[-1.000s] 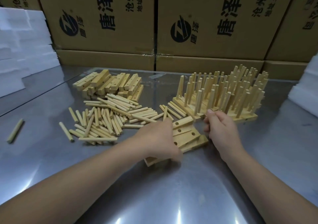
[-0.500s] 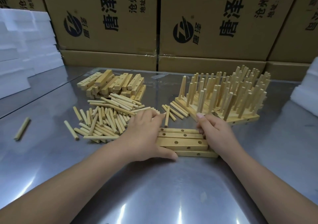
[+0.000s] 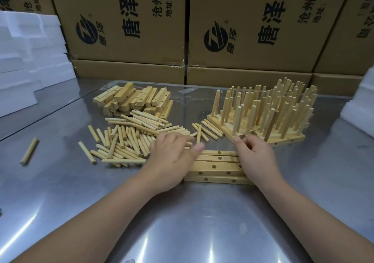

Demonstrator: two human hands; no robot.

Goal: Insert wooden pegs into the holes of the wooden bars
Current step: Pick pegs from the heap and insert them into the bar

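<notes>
Peg-fetching, I judge: four empty bars (image 3: 216, 167) lie centre-frame on the counter (image 3: 202, 222), the left grip (image 3: 174, 153) spread and empty over the loose pegs (image 3: 125, 141), the right grip (image 3: 255, 153) curled at their right end, contents unclear; next, pinch one peg.

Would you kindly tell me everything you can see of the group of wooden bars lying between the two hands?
The wooden bars look like about four pale, square-edged lengths of light wood. They lie flat and side by side on the steel table, long sides together, running left to right. Round holes show on their upper and front faces, and none holds a peg. The left hand overlaps their left ends and the right hand lies over their right ends.
</notes>
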